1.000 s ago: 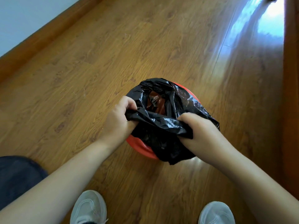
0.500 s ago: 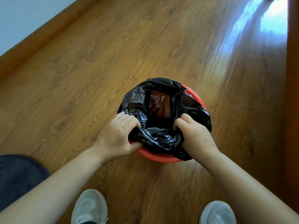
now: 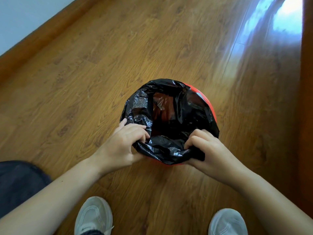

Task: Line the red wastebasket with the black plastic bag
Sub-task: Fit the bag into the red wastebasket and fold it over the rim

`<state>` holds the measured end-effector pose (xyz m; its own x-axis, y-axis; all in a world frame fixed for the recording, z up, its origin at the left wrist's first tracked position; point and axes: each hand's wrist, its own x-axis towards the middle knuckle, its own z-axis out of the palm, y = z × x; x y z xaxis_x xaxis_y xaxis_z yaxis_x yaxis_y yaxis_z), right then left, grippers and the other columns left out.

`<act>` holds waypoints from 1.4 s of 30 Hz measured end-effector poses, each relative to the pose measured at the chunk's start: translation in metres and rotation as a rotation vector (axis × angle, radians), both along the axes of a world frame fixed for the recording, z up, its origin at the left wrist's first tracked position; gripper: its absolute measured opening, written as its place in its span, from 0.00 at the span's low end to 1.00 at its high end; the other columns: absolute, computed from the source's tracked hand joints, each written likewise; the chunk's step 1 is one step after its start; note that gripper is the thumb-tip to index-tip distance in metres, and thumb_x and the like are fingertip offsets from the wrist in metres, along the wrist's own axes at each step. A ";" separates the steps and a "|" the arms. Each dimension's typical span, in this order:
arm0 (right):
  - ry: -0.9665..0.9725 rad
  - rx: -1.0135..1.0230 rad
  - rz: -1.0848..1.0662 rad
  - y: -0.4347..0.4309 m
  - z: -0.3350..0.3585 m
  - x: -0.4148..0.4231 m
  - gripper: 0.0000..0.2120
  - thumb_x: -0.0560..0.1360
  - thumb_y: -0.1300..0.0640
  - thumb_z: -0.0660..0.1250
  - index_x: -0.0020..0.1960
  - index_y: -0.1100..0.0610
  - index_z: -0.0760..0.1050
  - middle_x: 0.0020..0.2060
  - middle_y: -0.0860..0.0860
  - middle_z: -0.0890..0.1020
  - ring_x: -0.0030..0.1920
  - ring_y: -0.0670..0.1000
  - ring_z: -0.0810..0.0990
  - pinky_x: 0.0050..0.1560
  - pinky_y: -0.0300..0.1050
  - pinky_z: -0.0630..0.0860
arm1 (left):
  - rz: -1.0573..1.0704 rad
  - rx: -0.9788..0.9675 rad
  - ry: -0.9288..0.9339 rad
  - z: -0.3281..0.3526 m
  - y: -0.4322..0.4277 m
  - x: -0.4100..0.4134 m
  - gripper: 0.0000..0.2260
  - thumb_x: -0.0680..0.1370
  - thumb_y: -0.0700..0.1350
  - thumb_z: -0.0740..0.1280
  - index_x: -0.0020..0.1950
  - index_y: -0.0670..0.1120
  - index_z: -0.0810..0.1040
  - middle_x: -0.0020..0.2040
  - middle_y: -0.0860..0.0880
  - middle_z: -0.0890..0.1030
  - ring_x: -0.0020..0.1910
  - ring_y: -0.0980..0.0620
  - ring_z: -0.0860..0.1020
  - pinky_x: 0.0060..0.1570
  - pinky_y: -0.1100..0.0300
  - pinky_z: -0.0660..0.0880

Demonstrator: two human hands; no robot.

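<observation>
I see the red wastebasket [image 3: 212, 108] standing on the wood floor [image 3: 101, 73], w/ the black plastic bag [image 3: 169, 116] inside it, mouth open and draped over most of the rim; bare red rim shows at 2 o'clock. Film is thin, glossy, crinkled. Left hand [image 3: 122, 146] pinches bag edge at 8 o'clock, right hand [image 3: 206, 148] clamped on it at 5. Round bin shape.

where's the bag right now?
Head view, centre: the bag sits opened in the red wastebasket on the wood floor, its near edge gripped by the left hand and right hand.
</observation>
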<state>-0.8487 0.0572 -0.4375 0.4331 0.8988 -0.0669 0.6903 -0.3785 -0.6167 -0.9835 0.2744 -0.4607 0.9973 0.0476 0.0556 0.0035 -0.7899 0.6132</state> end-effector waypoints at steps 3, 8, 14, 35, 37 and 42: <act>0.039 0.045 -0.054 0.003 -0.001 0.008 0.12 0.62 0.73 0.69 0.39 0.60 0.73 0.37 0.49 0.74 0.40 0.52 0.72 0.40 0.48 0.72 | 0.014 -0.045 0.017 0.003 0.000 -0.002 0.20 0.66 0.63 0.67 0.41 0.47 0.71 0.53 0.53 0.80 0.63 0.56 0.70 0.69 0.46 0.48; -0.056 0.125 -0.158 0.016 -0.006 0.010 0.16 0.54 0.80 0.58 0.33 0.61 0.69 0.32 0.52 0.71 0.33 0.53 0.69 0.29 0.48 0.67 | 0.055 -0.091 -0.011 0.004 -0.004 -0.002 0.08 0.69 0.43 0.71 0.39 0.46 0.71 0.52 0.52 0.81 0.61 0.53 0.73 0.68 0.44 0.52; -0.209 0.006 -0.147 0.022 -0.019 0.009 0.13 0.57 0.76 0.63 0.37 0.63 0.73 0.34 0.55 0.76 0.32 0.57 0.73 0.28 0.45 0.66 | 0.163 -0.057 -0.053 0.001 -0.006 0.005 0.24 0.64 0.25 0.67 0.35 0.53 0.63 0.47 0.50 0.80 0.58 0.49 0.75 0.67 0.42 0.52; -0.116 -0.125 0.151 -0.032 0.013 -0.006 0.12 0.71 0.47 0.63 0.44 0.51 0.82 0.37 0.43 0.82 0.40 0.44 0.79 0.46 0.44 0.76 | 0.215 0.110 0.008 0.015 -0.004 -0.027 0.19 0.70 0.59 0.63 0.42 0.45 0.83 0.50 0.45 0.76 0.50 0.45 0.72 0.51 0.48 0.69; -0.113 -0.105 0.127 -0.033 0.012 -0.006 0.16 0.72 0.45 0.59 0.44 0.52 0.82 0.37 0.44 0.84 0.41 0.43 0.81 0.47 0.42 0.76 | 0.288 0.118 -0.021 0.013 -0.006 -0.027 0.21 0.72 0.60 0.61 0.40 0.44 0.83 0.45 0.46 0.76 0.45 0.47 0.72 0.47 0.50 0.69; -0.103 -0.102 0.117 -0.033 0.004 -0.010 0.10 0.72 0.51 0.66 0.48 0.54 0.82 0.41 0.47 0.85 0.43 0.46 0.82 0.44 0.43 0.79 | 0.533 0.054 0.001 0.006 -0.014 -0.024 0.08 0.72 0.46 0.71 0.35 0.43 0.81 0.35 0.47 0.76 0.36 0.49 0.73 0.40 0.58 0.68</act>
